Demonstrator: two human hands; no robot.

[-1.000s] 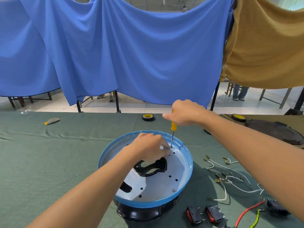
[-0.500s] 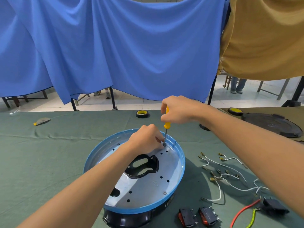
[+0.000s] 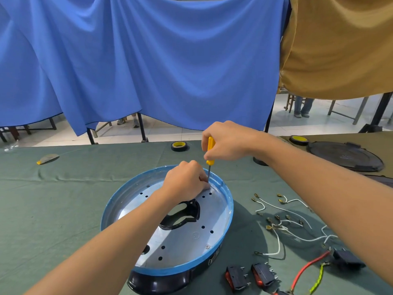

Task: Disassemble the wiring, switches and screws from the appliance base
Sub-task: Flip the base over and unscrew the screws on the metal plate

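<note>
While the right hand (image 3: 228, 141) grips the yellow handle of a screwdriver (image 3: 210, 151) and holds it near upright, the tip meets the metal floor of the base (image 3: 106, 218) at its far side, close to the blue rim. The left hand (image 3: 186, 182) rests on that floor, fingers curled tight beside the shaft's lower end; whether they pinch anything cannot be told. The base sits on the green table (image 3: 53, 209) before the person, with a black bracket (image 3: 189, 213) at its middle and one screw (image 3: 207, 246) at its near right. To the right lie loose white wires (image 3: 278, 245), a red wire (image 3: 306, 267) and two switches (image 3: 237, 277). A tape roll (image 3: 179, 146) lies beyond the base.
</note>
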